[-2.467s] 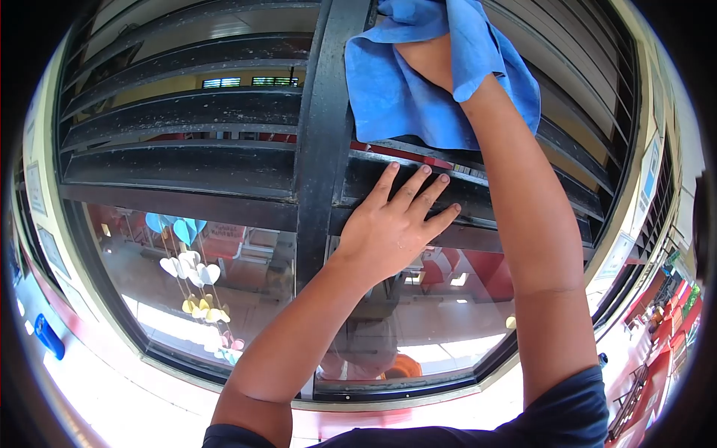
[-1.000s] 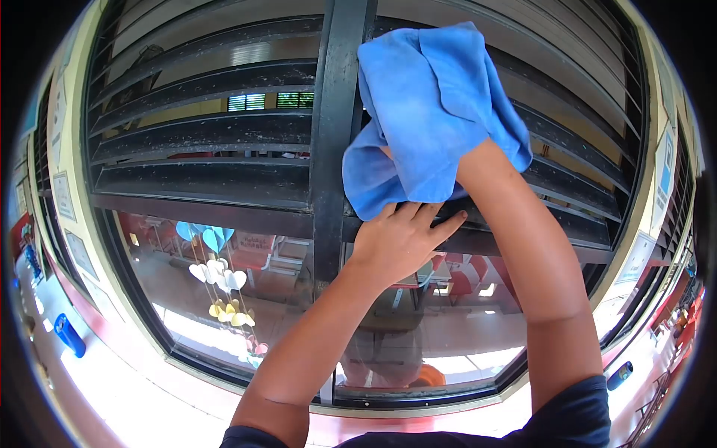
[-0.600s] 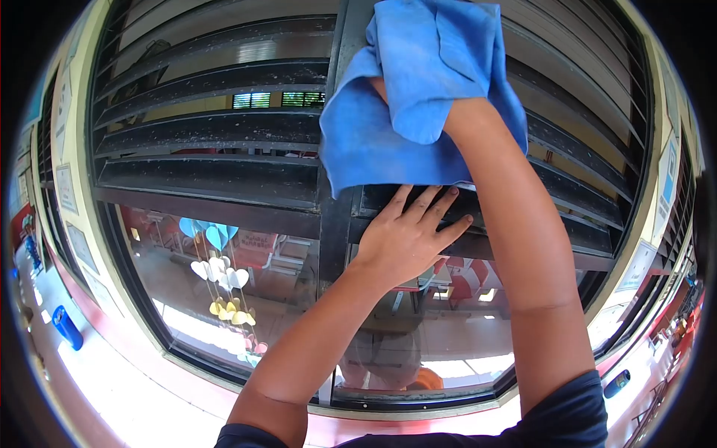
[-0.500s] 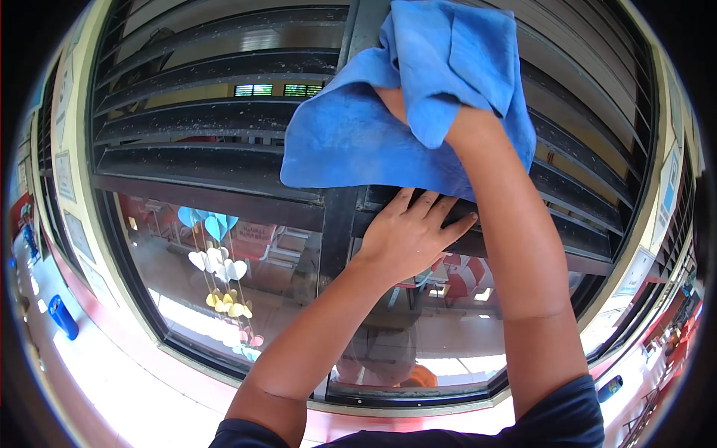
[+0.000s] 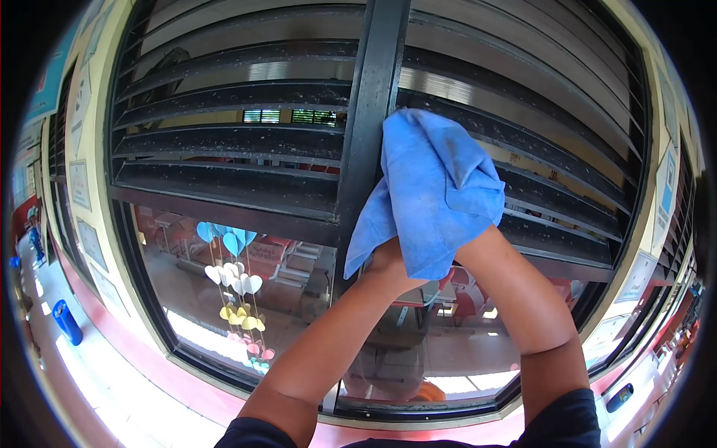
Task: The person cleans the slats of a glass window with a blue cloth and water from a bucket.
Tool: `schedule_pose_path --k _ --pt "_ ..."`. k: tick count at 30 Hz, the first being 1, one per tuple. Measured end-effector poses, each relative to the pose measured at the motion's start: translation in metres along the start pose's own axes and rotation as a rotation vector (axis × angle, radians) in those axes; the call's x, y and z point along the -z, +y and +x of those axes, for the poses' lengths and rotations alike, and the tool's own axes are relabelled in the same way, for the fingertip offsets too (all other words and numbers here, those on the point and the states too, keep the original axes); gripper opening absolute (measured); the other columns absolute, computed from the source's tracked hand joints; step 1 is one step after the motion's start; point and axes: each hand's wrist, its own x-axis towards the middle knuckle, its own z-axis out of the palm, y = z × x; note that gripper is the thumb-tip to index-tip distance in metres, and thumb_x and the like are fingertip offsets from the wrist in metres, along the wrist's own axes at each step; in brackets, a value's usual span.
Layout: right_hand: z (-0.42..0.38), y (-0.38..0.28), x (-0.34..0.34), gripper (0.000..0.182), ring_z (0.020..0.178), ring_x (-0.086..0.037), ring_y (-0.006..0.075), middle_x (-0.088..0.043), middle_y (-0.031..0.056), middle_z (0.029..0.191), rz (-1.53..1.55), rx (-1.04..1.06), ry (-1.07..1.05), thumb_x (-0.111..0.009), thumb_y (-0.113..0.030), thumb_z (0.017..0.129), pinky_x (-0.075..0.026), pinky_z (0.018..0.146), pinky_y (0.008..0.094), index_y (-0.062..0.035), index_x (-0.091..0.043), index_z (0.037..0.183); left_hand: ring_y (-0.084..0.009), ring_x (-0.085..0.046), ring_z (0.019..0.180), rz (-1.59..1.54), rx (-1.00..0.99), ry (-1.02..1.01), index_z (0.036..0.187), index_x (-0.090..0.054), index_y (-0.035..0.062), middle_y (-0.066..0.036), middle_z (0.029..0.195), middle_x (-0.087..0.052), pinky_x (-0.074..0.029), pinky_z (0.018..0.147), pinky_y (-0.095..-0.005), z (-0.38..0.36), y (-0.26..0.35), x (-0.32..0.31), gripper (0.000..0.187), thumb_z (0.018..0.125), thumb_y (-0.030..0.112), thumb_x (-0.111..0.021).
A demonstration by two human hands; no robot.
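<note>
A blue cloth [image 5: 441, 190] hangs bunched in front of the right louvre panel, close beside the dark vertical frame post [image 5: 370, 112]. My right hand is covered by the cloth; only the wrist and forearm show below its lower right edge. The back of my left hand [image 5: 390, 261] shows in part under the cloth's lower left side, its fingers hidden. Black slats [image 5: 231, 142] with pale specks fill the upper window on both sides of the post.
Behind the lower glass hang paper hearts [image 5: 235, 282] in blue, white, yellow and pink. Papers [image 5: 91, 245] are fixed on the cream wall at both sides. A blue bin [image 5: 67, 322] stands on the floor at the far left.
The cloth has come down from the upper slats and bunched together. My right arm has lowered with it, and my left hand is now mostly covered. The view has shifted slightly.
</note>
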Motion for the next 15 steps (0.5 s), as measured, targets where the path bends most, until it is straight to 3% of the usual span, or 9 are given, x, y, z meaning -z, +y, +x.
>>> schedule_pose_path --k 1,2,3,7,9,10,13,15 --pt "0.009 -0.006 0.003 0.045 0.124 -0.054 0.031 -0.058 0.0116 0.134 0.126 -0.072 0.074 -0.057 -0.028 0.093 -0.04 0.108 0.041 -0.0096 -0.059 0.134 -0.0333 -0.049 0.131 0.019 -0.004 -0.12 0.14 -0.049 0.0187 -0.013 0.138 -0.053 -0.039 0.109 -0.0481 0.004 0.003 0.004 0.064 0.084 0.042 -0.069" --pt "0.02 0.001 0.01 0.059 0.129 -0.049 0.0351 -0.054 0.0156 0.139 -0.082 0.02 -0.023 -0.064 -0.029 0.087 -0.037 0.111 0.0432 -0.0072 -0.052 0.14 -0.0319 -0.051 0.129 0.09 -0.052 -0.152 0.136 -0.053 0.0209 -0.011 0.135 -0.055 -0.04 0.109 -0.0483 0.007 0.005 0.007 0.062 0.081 0.041 -0.071" --pt "0.027 0.013 0.002 0.065 0.131 -0.047 0.037 -0.051 0.0179 0.141 -0.231 0.122 0.054 -0.066 -0.03 0.085 -0.035 0.113 0.044 -0.0056 -0.048 0.143 -0.0306 -0.053 0.127 0.158 -0.102 -0.182 0.132 -0.057 0.023 -0.01 0.132 -0.058 -0.04 0.108 -0.0485 0.01 0.007 0.01 0.06 0.077 0.04 -0.074" --pt "0.057 0.029 -0.014 0.082 0.13 -0.043 0.0432 -0.047 0.0251 0.139 -0.548 0.297 0.14 -0.071 -0.035 0.079 -0.031 0.113 0.0467 0.0001 -0.036 0.145 -0.0256 -0.058 0.121 0.306 -0.27 -0.044 0.124 -0.063 0.0254 -0.006 0.127 -0.061 -0.042 0.105 -0.0459 0.009 0.013 0.018 0.055 0.071 0.036 -0.077" --pt "0.076 0.042 -0.029 0.065 0.113 -0.056 0.0406 -0.059 0.0222 0.12 -0.381 0.412 0.362 -0.065 -0.039 0.08 -0.043 0.101 0.0446 -0.0004 -0.051 0.131 -0.0251 -0.057 0.122 0.276 -0.292 0.034 0.123 -0.064 0.0253 -0.006 0.129 -0.06 -0.042 0.105 -0.0463 0.011 0.012 0.021 0.056 0.07 0.036 -0.078" --pt "0.081 0.028 -0.022 0.073 0.114 -0.054 0.0433 -0.058 0.0232 0.12 -0.385 0.39 0.3 -0.072 -0.043 0.073 -0.042 0.102 0.0464 0.0001 -0.049 0.127 -0.0255 -0.056 0.123 0.288 -0.326 0.097 0.123 -0.064 0.0249 -0.006 0.13 -0.06 -0.042 0.106 -0.0469 0.013 0.012 0.022 0.056 0.07 0.036 -0.078" --pt "0.102 0.01 -0.014 0.09 0.137 -0.039 0.0437 -0.042 0.027 0.147 -0.289 0.145 0.039 -0.07 -0.037 0.083 -0.029 0.116 0.047 0.0025 -0.026 0.152 -0.0266 -0.053 0.128 0.304 -0.366 0.167 0.124 -0.063 0.0239 -0.008 0.133 -0.059 -0.041 0.107 -0.0485 0.016 0.01 0.022 0.057 0.071 0.037 -0.078" --pt "0.122 0.039 -0.046 0.08 0.129 -0.046 0.0414 -0.051 0.0236 0.136 -0.314 0.115 0.285 -0.071 -0.046 0.083 -0.034 0.112 0.0449 -0.0006 -0.04 0.141 -0.0271 -0.052 0.13 0.299 -0.367 0.16 0.125 -0.063 0.0235 -0.008 0.135 -0.058 -0.04 0.109 -0.0492 0.016 0.009 0.021 0.057 0.072 0.037 -0.078"
